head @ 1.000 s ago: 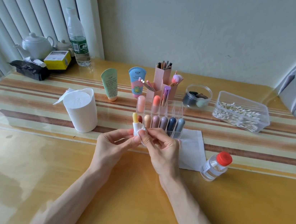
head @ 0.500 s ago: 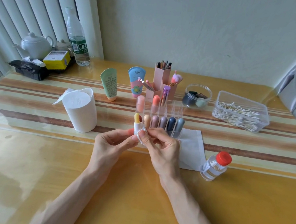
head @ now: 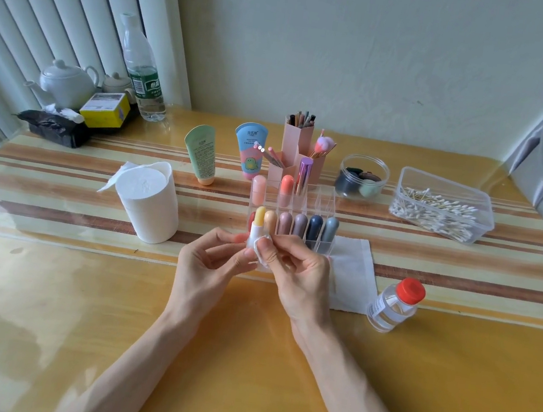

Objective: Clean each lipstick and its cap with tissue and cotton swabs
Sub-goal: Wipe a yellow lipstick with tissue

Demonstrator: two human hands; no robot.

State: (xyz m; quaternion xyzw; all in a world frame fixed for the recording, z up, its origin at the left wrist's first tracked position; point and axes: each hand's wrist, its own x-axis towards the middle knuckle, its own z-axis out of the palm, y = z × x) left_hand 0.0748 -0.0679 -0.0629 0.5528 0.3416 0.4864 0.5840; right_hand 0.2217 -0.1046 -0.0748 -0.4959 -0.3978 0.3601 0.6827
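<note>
Tissue tub stands at left on the table. Left hand pinches the base of an uncapped yellow lipstick, held upright just in front of the clear organizer. Right hand pinches a small tissue wad against the lipstick's white barrel. A flat tissue sheet lies beside the right hand. A red-capped bottle and a swab box stand further right.

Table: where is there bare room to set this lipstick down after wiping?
Widest bare patch: the near table, left of the left hand and in front of the tissue cup. Another lies right of the red-capped bottle, in front of the swab box. Crowded: around the lipstick organizer, tubes and brush holder behind it.
</note>
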